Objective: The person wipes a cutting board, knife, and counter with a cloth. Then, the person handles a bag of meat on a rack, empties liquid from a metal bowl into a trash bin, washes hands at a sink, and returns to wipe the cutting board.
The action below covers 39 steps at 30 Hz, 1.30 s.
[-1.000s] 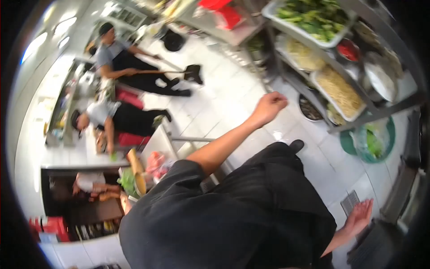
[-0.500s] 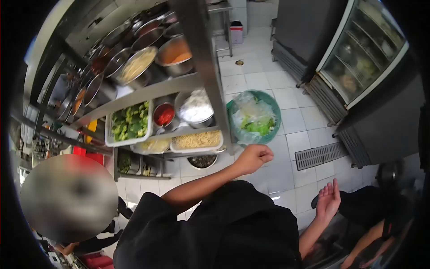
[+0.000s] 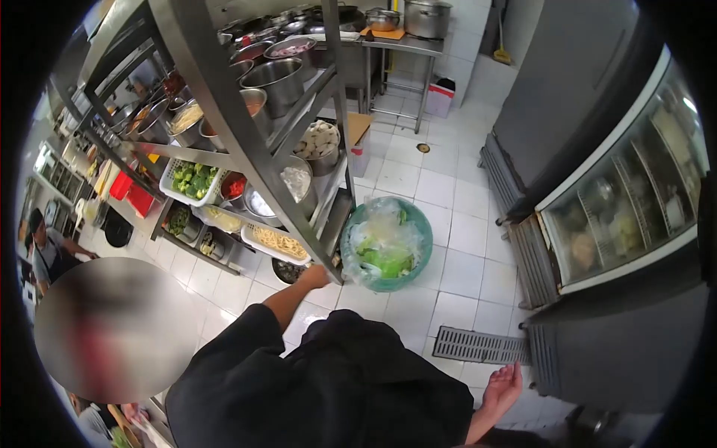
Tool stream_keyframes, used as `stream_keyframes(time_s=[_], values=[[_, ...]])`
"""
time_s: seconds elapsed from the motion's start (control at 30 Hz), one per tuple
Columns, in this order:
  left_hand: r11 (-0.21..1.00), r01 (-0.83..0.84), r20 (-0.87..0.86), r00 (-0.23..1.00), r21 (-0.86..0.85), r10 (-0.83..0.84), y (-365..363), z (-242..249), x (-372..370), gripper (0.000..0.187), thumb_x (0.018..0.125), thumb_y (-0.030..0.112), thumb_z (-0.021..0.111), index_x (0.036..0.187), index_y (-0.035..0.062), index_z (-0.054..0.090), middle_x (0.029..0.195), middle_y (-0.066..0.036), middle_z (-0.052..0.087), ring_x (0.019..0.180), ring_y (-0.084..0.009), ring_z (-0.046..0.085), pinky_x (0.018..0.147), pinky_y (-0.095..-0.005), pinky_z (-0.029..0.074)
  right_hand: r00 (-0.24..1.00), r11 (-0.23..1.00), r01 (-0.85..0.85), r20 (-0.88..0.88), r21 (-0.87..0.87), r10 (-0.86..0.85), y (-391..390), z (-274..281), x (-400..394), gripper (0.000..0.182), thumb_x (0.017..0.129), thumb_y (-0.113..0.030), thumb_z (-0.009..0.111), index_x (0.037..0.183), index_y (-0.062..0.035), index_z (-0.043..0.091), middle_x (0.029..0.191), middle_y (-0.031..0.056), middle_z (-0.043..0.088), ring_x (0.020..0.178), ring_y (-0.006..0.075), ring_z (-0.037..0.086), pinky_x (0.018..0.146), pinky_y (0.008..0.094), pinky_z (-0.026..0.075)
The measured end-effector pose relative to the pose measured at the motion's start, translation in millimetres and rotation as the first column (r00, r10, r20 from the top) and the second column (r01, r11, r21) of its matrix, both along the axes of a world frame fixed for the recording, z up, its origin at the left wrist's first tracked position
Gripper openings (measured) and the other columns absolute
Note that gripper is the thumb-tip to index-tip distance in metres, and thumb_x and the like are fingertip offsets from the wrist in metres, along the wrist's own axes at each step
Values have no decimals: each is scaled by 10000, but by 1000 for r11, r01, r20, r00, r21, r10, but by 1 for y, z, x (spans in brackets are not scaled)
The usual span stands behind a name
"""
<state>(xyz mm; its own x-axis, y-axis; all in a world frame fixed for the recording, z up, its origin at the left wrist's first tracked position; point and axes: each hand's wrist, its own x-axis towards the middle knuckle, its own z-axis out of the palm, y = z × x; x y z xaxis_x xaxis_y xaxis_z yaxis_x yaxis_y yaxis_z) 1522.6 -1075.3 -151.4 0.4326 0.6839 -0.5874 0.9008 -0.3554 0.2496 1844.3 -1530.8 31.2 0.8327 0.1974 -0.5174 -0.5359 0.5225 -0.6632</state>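
I had the left hand [image 3: 314,277] in view near the foot of the slanting front post of the metal rack [image 3: 233,127], its fingers curled in; I could not tell whether they pinched anything or touched the post. The right hand [image 3: 503,387] hung well apart from it, palm turned up, fingers extended and slightly spread, with the floor grate [image 3: 482,346] just beyond its fingertips in my view.

The green tub [image 3: 423,257] stood on the tiled floor [image 3: 455,276], just beside the rack's near corner and to the right of the left hand. Leafy greens [image 3: 388,261] lay in it, partly under a clear plastic bag [image 3: 382,220]. On the rack's lower levels I saw noodles [image 3: 276,241] in a white tray near that corner, and broccoli [image 3: 196,181] in a white basket farther left. A large pot [image 3: 427,19] sat at the right end of the metal table [image 3: 399,46].
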Motion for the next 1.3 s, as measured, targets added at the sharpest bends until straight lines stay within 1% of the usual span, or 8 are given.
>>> stream_keyframes(time_s=[0.2,0.27,0.6,0.73,0.87,0.97,1.07,1.3], values=[[989,-122,-393,908,89,147,-74,-52,-145,253,767,257,584,826,34,689,940,-174,667,916,-322,638,786,-393,516,972,978,-208,116,14,205,72,23,116,280,915,-192,546,1165,-66,550,810,32,607,691,110,535,655,260,440],[879,-453,-278,834,148,477,-104,15,-100,220,723,122,596,846,-50,656,956,-250,648,945,-339,636,795,-393,525,948,946,-310,109,96,300,101,19,144,289,918,-203,546,1173,-67,548,829,38,603,709,115,534,660,265,439],[980,117,223,963,161,-152,30,-100,201,321,731,357,589,781,55,687,805,-196,654,764,-354,636,699,-475,499,915,931,-365,173,-28,364,165,65,255,361,943,-312,509,1217,-79,541,852,38,626,714,125,547,659,267,448],[988,1,653,751,152,-101,40,7,332,439,759,363,647,1068,52,642,949,-165,663,908,-319,618,808,-405,484,934,934,-354,41,-44,356,163,34,290,325,931,-289,526,1171,-72,557,880,50,644,735,133,577,653,270,478],[974,-17,656,736,-226,165,18,66,349,421,770,354,649,1054,43,636,965,-159,656,861,-298,625,781,-372,494,861,863,-505,-57,27,506,184,18,296,285,925,-240,530,1141,-57,566,884,42,593,763,139,517,703,281,419],[975,-174,569,792,-135,220,-16,61,290,419,763,349,640,1054,48,639,963,-164,657,857,-314,628,778,-385,498,797,799,-601,-85,-28,597,215,25,287,269,912,-216,550,1122,-50,573,879,32,569,771,136,490,712,280,395],[887,-462,369,823,-9,432,-68,32,216,429,725,350,648,1057,79,654,958,-168,664,907,-333,627,819,-419,485,669,672,-741,-99,-5,737,241,17,289,258,908,-209,554,1107,-48,586,882,32,577,759,134,502,706,279,403],[284,-956,355,243,-68,903,-255,56,95,408,759,324,635,1059,47,648,967,-179,666,913,-321,633,828,-389,493,237,219,-963,-113,-157,965,287,-3,240,311,902,-179,528,1179,-44,572,899,43,577,760,129,517,698,266,423]])
